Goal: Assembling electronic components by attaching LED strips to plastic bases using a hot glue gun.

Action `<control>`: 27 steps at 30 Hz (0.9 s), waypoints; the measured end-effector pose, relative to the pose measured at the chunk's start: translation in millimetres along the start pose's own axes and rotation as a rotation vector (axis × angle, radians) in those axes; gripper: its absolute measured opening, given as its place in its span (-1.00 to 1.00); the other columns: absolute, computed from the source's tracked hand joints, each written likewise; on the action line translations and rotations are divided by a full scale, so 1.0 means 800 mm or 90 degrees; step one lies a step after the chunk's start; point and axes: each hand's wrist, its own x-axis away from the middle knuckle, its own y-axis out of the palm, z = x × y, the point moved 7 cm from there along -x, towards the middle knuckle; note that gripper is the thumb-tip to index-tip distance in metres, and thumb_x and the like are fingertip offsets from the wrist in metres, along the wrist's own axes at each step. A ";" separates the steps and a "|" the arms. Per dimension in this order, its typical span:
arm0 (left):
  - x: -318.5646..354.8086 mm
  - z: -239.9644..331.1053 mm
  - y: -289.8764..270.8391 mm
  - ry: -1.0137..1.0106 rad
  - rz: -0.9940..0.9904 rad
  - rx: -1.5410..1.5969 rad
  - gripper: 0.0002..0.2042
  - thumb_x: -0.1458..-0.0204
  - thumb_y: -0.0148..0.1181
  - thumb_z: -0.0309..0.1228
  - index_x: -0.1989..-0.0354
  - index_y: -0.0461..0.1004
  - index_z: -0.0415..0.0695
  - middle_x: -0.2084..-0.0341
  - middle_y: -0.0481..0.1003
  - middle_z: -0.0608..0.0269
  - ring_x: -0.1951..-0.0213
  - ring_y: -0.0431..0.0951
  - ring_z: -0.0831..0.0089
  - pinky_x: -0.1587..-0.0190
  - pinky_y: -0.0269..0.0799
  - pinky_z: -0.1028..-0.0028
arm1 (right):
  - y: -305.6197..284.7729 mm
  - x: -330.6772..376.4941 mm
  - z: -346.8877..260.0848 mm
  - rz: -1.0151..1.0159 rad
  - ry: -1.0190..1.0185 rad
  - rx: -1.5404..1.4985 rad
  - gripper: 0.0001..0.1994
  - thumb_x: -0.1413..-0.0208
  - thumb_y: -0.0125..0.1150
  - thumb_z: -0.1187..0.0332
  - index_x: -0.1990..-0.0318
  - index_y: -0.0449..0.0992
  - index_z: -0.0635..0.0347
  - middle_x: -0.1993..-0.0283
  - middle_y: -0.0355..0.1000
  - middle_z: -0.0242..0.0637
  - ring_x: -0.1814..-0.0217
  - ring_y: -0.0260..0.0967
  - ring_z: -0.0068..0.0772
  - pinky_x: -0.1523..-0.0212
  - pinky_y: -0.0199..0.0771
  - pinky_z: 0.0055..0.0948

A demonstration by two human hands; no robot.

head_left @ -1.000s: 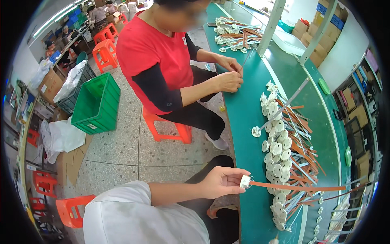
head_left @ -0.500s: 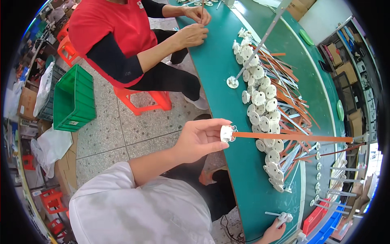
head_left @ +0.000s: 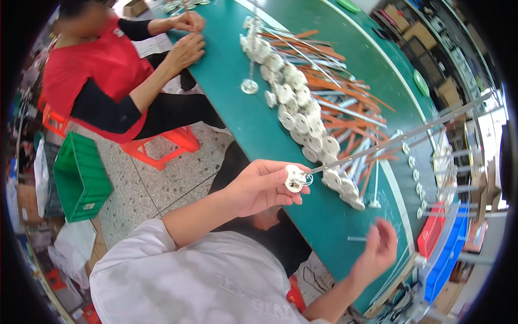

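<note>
My left hand (head_left: 267,184) is closed around a white round cap (head_left: 294,179), pinched between thumb and fingers. Thin looped wires stick out of the cap's face. From it a long narrow strip (head_left: 399,144), seen nearly edge-on, reaches right over the table. My right hand (head_left: 376,249) hovers above the table's near right part with its fingers bent and smeared by motion. Beside it shows a thin light rod (head_left: 356,238); whether the hand touches it cannot be made out.
Many similar white caps (head_left: 301,123) with orange and grey strips (head_left: 353,132) lie piled along the green table (head_left: 232,102). A co-worker in red (head_left: 97,75) sits at far left, hands at the table edge. A green crate (head_left: 81,178) is on the floor; red (head_left: 431,229) and blue (head_left: 447,254) trays stand right.
My right hand has lifted off the white piece with a rod at the table's near edge and moved up. My left hand has turned the cap and strip; the strip's far end points higher. The view has shifted right.
</note>
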 end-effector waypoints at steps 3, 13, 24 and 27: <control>-0.010 -0.031 0.020 -0.093 -0.020 0.016 -0.56 -0.24 0.01 -0.30 -0.15 0.27 -0.42 0.08 0.48 -0.16 0.14 0.59 0.23 0.04 0.55 0.31 | 0.078 -0.001 -0.054 -0.128 -0.034 -0.218 -0.73 -0.06 0.19 0.60 0.05 0.46 0.40 0.07 0.46 -0.15 0.09 0.39 -0.49 0.08 0.40 -0.55; 0.011 -0.050 0.031 -0.073 0.109 -0.375 -0.70 -0.23 0.04 -0.29 -0.02 0.46 -0.22 0.35 0.55 0.30 0.42 0.48 0.75 0.53 0.29 0.71 | 0.088 0.006 -0.058 -0.144 -0.078 -0.124 -0.89 -0.07 0.28 0.54 0.27 0.56 0.40 0.41 0.55 -0.27 0.42 0.44 -0.65 0.36 0.37 -0.71; 0.005 0.009 0.056 0.096 0.047 -0.502 -0.89 -0.09 0.16 -0.54 0.46 0.50 -0.29 0.68 0.45 0.31 0.65 0.33 0.68 0.62 0.16 0.63 | 0.069 0.011 -0.040 -0.123 -0.099 -0.020 -0.90 -0.03 0.31 0.56 0.31 0.58 0.41 0.40 0.52 -0.31 0.39 0.36 -0.65 0.35 0.33 -0.66; -0.006 0.060 0.027 0.254 0.016 -0.240 -0.89 -0.18 0.08 -0.49 0.33 0.48 -0.25 0.63 0.39 0.40 0.63 0.25 0.72 0.56 0.14 0.67 | 0.051 0.006 -0.022 -0.088 -0.109 0.015 -0.90 -0.02 0.32 0.56 0.31 0.58 0.40 0.41 0.52 -0.33 0.41 0.36 -0.67 0.38 0.31 -0.67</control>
